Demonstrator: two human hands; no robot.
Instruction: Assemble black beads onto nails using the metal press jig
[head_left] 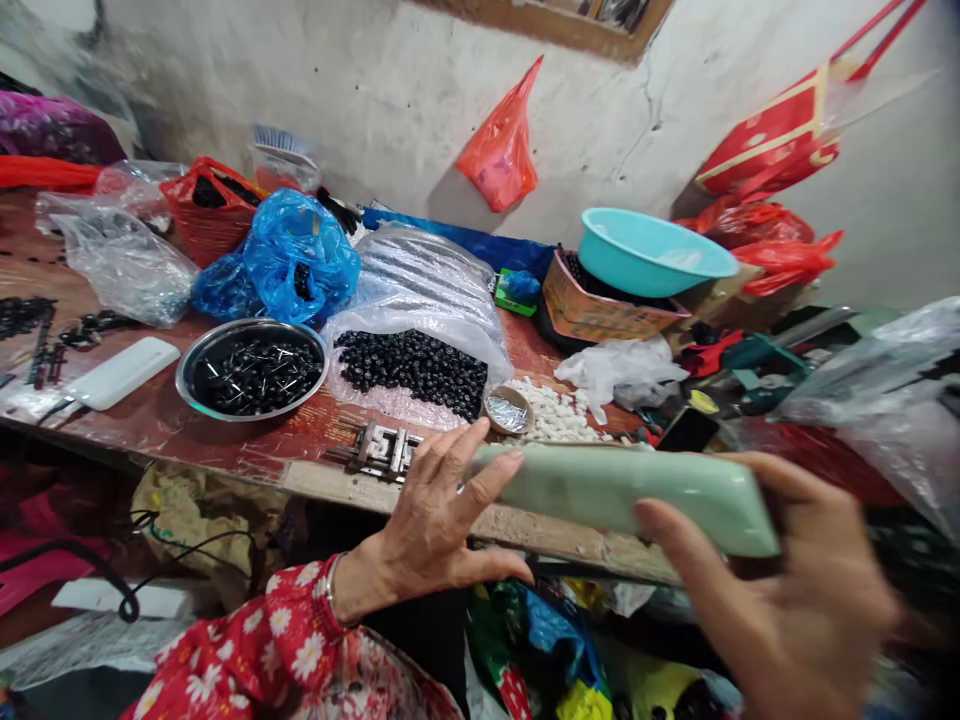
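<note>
Green bar point(637, 495): head view has it roughly level over the front edge of the bench point(495, 525), between both hands.
Right hand point(802, 580): grasping the bar's right end, thumb on the near side, others wrapped behind; kinda blurry.
Left hand point(435, 510): loose, back up, fingers spread and thumb out; fingertips overlap the bar's left end, can't tell if they touch.
Holding tip: imo keep the right grip firm and let the left steady that end, clear of the jig point(382, 452).
</note>
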